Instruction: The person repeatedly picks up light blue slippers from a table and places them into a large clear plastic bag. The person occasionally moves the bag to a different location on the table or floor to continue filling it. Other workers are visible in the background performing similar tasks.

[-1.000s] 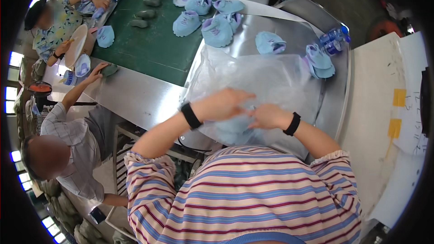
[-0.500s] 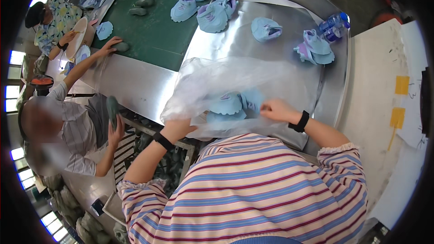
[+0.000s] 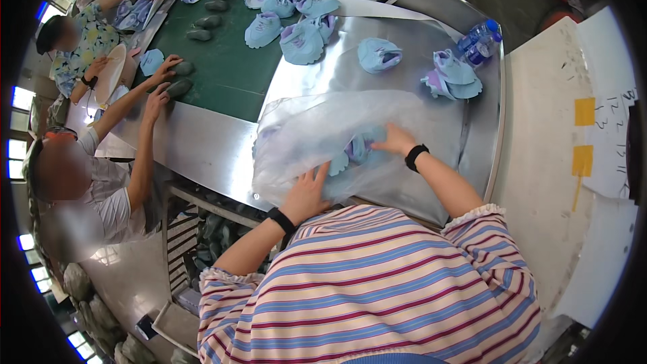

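I'm bagging light-blue shoe uppers (image 3: 357,149) in the clear plastic bag (image 3: 317,131) on the steel table (image 3: 216,148): my left hand (image 3: 304,195) lies spread flat on it, my right hand (image 3: 394,140) grips uppers inside; next I'd seat them deeper.

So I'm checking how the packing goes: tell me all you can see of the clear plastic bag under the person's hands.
The clear plastic bag is thin, crinkled, milky-translucent film, lying flat and spread on the steel table, near its front edge. Light blue and purple shoe pieces show through it. The left hand presses flat on its near edge; the right hand rests on top, over the pieces.
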